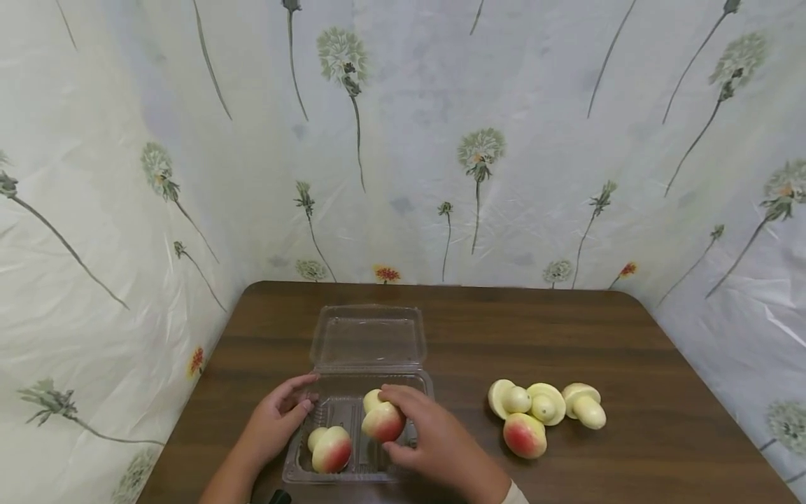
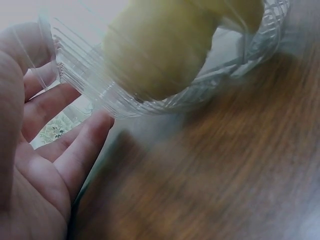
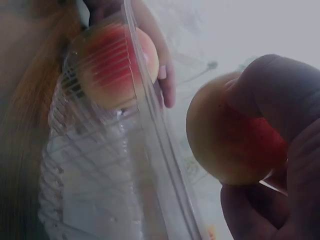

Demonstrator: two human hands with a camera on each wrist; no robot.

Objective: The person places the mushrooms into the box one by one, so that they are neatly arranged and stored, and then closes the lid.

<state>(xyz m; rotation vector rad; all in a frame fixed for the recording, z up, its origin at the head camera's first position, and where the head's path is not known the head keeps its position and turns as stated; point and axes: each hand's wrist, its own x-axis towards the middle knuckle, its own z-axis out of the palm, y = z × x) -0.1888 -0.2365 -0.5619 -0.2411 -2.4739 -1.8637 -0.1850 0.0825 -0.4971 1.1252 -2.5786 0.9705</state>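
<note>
A clear plastic clamshell container (image 1: 359,478) lies with its lid folded back on the brown table. My left hand (image 1: 272,423) holds its left side, thumb at the rim and fingers along the wall; the fingers (image 2: 82,150) show beside the ribbed plastic. One toy mushroom (image 1: 331,450), cream with a red blush on its cap, rests in the container's left part. Over the right part, my right hand (image 1: 434,434) pinches a second toy mushroom (image 1: 383,421) between thumb and fingers. In the right wrist view this held mushroom (image 3: 225,135) is beside the container wall.
To the right on the table (image 1: 655,434) lie several more toy mushrooms: one with its red cap (image 1: 525,436) showing, others with pale undersides (image 1: 546,404) and stems up. The transparent lid (image 1: 369,339) extends toward the back. A flower-patterned sheet (image 1: 415,175) hangs behind the table.
</note>
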